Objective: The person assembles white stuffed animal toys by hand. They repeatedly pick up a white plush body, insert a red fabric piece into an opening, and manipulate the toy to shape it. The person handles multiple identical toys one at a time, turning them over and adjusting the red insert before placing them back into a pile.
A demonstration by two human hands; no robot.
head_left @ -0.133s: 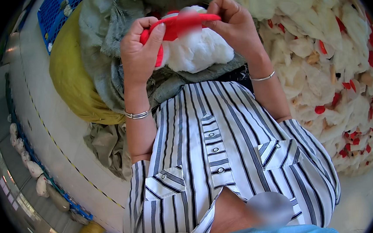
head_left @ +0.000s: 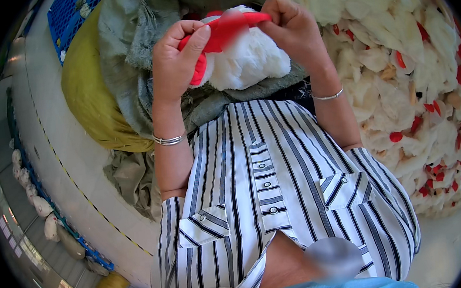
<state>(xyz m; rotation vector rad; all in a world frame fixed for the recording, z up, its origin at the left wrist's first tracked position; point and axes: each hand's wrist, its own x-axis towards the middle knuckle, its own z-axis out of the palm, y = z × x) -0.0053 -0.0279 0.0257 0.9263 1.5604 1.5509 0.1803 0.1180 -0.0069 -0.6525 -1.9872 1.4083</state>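
A white fluffy plush piece (head_left: 251,61) with red fabric (head_left: 212,41) along its upper part is stretched between my hands. My left hand (head_left: 176,56) grips the red fabric at its left end, thumb on top and fingers curled behind. At the other end, my right hand (head_left: 293,33) pinches the narrow red edge between thumb and fingers. The white fur hangs below the red fabric, over a grey-green cloth sack (head_left: 201,111). Part of the red fabric's middle is blurred, so its detail there is hidden.
A large heap of cream-white fluffy pieces with red bits (head_left: 389,93) rises on the right. To the left bulges a yellow-olive sack (head_left: 88,95), with a blue plastic crate (head_left: 67,24) beyond it. A yellow-black floor line (head_left: 77,188) runs past several bundles (head_left: 43,207).
My left hand has shifted slightly right and the red fabric between my hands has tilted a little, its right end higher. Both hands keep their hold.
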